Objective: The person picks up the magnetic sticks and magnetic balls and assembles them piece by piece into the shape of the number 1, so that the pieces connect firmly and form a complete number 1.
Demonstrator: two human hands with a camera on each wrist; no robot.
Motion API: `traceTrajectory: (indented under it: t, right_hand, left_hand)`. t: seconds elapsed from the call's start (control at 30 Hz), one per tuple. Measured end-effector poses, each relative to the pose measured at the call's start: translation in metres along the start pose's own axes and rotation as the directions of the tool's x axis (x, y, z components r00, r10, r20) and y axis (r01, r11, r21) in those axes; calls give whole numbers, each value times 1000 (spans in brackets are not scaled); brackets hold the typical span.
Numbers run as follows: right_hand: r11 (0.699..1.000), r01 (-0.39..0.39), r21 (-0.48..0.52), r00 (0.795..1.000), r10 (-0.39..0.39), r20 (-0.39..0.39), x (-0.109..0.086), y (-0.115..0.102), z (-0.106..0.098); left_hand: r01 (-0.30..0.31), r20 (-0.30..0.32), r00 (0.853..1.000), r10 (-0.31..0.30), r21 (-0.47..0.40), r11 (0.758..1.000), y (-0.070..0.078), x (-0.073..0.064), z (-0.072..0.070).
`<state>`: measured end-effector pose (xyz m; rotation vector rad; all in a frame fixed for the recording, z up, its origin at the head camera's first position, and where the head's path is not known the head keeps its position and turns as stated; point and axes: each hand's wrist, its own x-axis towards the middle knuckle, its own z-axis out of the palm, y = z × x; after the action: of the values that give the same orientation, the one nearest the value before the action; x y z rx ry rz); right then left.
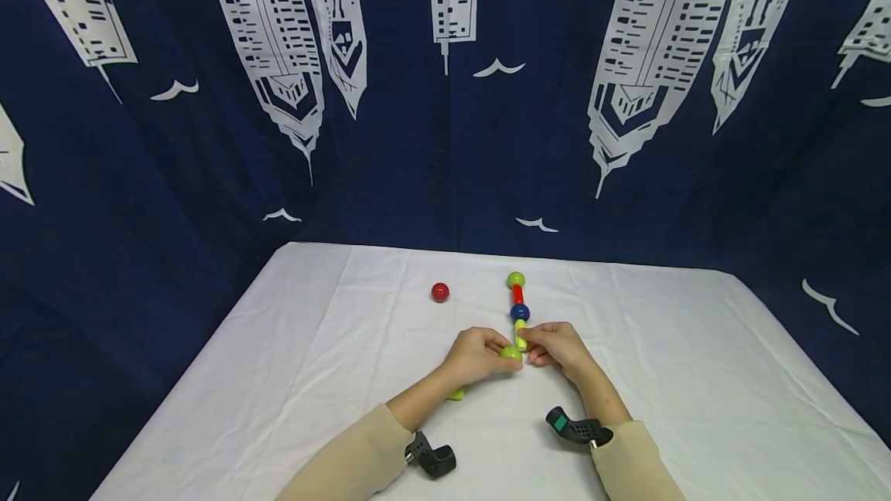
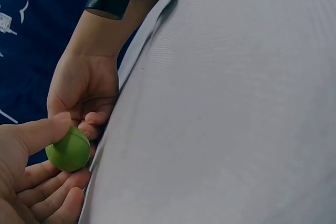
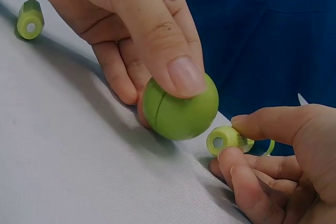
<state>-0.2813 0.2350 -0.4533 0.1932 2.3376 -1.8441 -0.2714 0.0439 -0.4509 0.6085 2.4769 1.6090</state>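
My left hand point(image 1: 480, 352) pinches a green ball point(image 3: 181, 107) between thumb and fingers, just above the white cloth. Beside it, my right hand point(image 1: 559, 346) pinches a yellow-green rod point(image 3: 224, 140) whose end shows a round silver spot. In the head view that rod point(image 1: 520, 335) is the near end of a line of pieces: a blue ball point(image 1: 520, 312), a red rod point(image 1: 518, 294) and another green ball point(image 1: 516, 279) at the far end. A small gap separates the held green ball from the rod's end. In the left wrist view the rod is hidden.
A red ball point(image 1: 440, 292) lies on the white-covered table point(image 1: 334, 331), left of the line. Partly behind my left forearm lies a loose yellow-green rod point(image 3: 30, 20). Dark blue curtains point(image 1: 418, 145) with white building prints hang behind the table.
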Motion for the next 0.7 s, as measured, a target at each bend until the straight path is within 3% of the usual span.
traceTrajectory:
  t: [0.2,0.43,0.7]
  right_hand:
    - [1000,-5,23,1000,5,11,0,-1,-1]
    - [999,-5,48,1000,4,21,-1,-3,-2]
    - [999,-2,54,1000,1,21,-1,-2,-2]
  left_hand:
    - [-12,-19,1000,12,36,999,1,-2,4]
    - [-27,-90,995,33,66,997,0,0,14]
    - [1,-145,989,9,71,997,3,-1,22]
